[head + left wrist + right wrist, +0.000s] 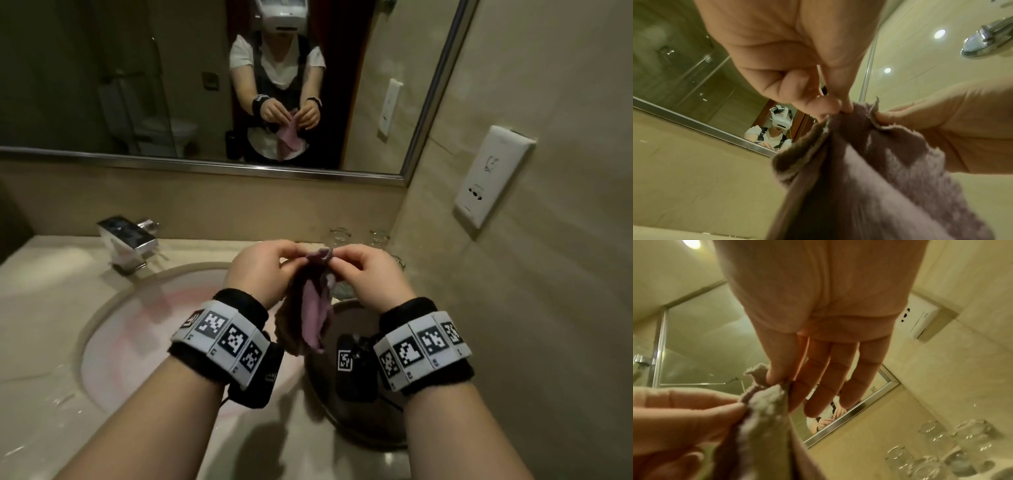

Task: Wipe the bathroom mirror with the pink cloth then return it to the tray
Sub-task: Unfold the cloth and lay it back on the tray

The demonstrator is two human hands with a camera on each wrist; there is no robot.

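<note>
I hold the pink cloth (313, 308) up by its top edge over the counter, in front of the mirror (102, 68). My left hand (297, 262) pinches the edge from the left and my right hand (337, 260) pinches it from the right, close together. The cloth hangs down in folds above a dark round tray (342, 425), which my right wrist partly hides. In the left wrist view my thumb and finger (838, 110) nip the cloth (869, 178). In the right wrist view thumb and forefinger (781, 381) pinch the cloth (766, 426) while the other fingers stay straight.
A chrome faucet (128, 240) and a round basin (154, 325) lie to the left on the marble counter. Several upturned glasses (340, 236) stand against the back wall behind the cloth. A white socket panel (489, 174) is on the right wall.
</note>
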